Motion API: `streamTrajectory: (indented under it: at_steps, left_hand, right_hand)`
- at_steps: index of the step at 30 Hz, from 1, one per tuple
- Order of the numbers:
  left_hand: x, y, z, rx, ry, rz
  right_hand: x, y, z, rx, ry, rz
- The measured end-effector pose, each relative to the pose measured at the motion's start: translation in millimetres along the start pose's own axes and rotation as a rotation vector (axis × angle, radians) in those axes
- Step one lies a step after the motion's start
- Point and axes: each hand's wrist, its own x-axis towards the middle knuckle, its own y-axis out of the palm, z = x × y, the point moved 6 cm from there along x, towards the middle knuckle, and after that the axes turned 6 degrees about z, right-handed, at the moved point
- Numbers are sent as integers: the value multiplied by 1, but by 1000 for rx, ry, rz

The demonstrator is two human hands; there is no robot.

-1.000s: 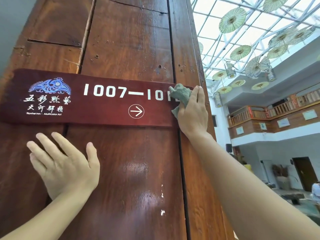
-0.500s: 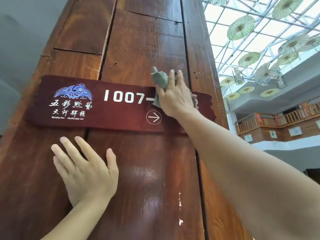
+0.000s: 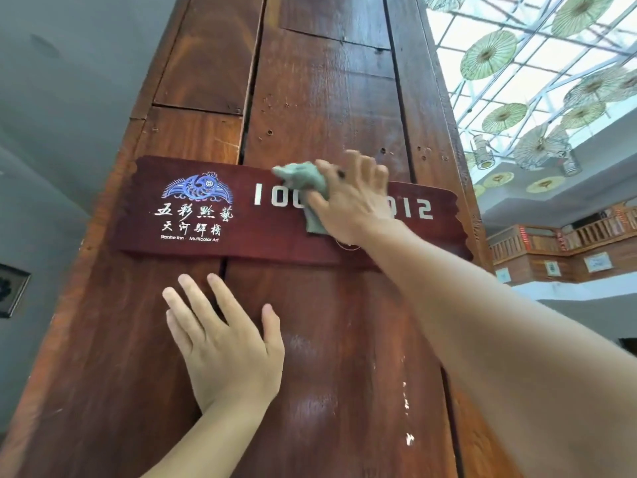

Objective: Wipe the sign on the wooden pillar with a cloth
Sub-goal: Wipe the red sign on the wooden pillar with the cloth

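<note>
A dark red sign (image 3: 193,250) with white digits, Chinese characters and a blue fish emblem is fixed across the wooden pillar (image 3: 327,98). My right hand (image 3: 348,201) presses a grey-green cloth (image 3: 303,179) against the middle of the sign, covering some of the digits and the arrow below them. The cloth bunches out to the left of my fingers. My left hand (image 3: 224,343) lies flat on the pillar just below the sign, fingers spread, holding nothing.
A grey wall (image 3: 62,132) stands to the left of the pillar, with a dark framed picture (image 3: 10,291) on it. To the right are a glass roof hung with green paper umbrellas (image 3: 487,55) and a wooden balcony railing (image 3: 565,239).
My right hand has slid the cloth leftward along the sign, from its right end to the middle, uncovering the last digits. My left hand stays flat below the sign. The camera view has shifted.
</note>
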Motion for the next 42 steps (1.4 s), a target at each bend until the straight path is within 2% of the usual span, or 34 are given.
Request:
streamTrajectory:
  at_steps: [4,7,12,17,20,22,27,35,42]
  left_hand:
    - [-3,-1,5,1,41,68]
    - [-5,-6,8,4,76,80]
    - [-7,-12,4,36,84,118]
    - [-7,-19,11,-4,114,267]
    - [-7,-26,30,-43,250,302]
    - [-6,-34,42,67,363,261]
    - [-1,-32,57,204,491,196]
    - [-2,-25,60,233,507,190]
    - [-3,-26,58,245,522,186]
  right_hand:
    - [-18,-6,-73,-6,308,13]
    - [-21,-6,-74,50,396,-13]
    - [-2,-1,8,210,269,42]
    - [18,4,136,181,77,16]
    - [25,6,182,196,50,-4]
    - [27,4,188,184,37,-32]
    - [20,4,159,157,-33,-123]
    - [-4,7,47,112,94,-91]
    - [-25,6,-60,77,306,-31]
